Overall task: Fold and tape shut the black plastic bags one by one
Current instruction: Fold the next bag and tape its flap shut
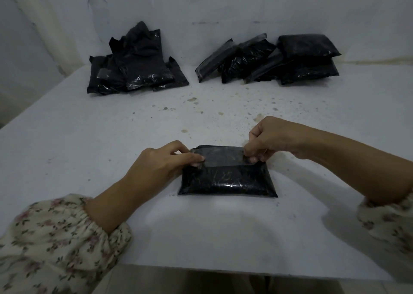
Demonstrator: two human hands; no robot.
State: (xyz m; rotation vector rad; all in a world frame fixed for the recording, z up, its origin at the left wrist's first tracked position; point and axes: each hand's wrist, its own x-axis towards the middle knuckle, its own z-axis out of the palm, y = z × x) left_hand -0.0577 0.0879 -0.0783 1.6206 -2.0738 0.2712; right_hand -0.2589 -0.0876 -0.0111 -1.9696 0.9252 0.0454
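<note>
White desk point(89, 137), speckled with dark spots, sitting against a scuffed white wall point(223, 3). Two lots of black bags sit along the back: a floppy heap on the left point(134, 70) and a leaning stack on the right point(279, 59). It's dim and all black-on-black, so I can't count them. Floral sleeves point(55, 238) run off the bottom corners. Near the front, one black bag point(225, 179) lies flat between the two grips. A clear tape strip point(223, 159) runs across its far folded edge. The left grip point(165, 159) pinches the strip's left end, and the right grip point(274, 137) pinches its right end. Can't tell if the tape's stuck down.
</note>
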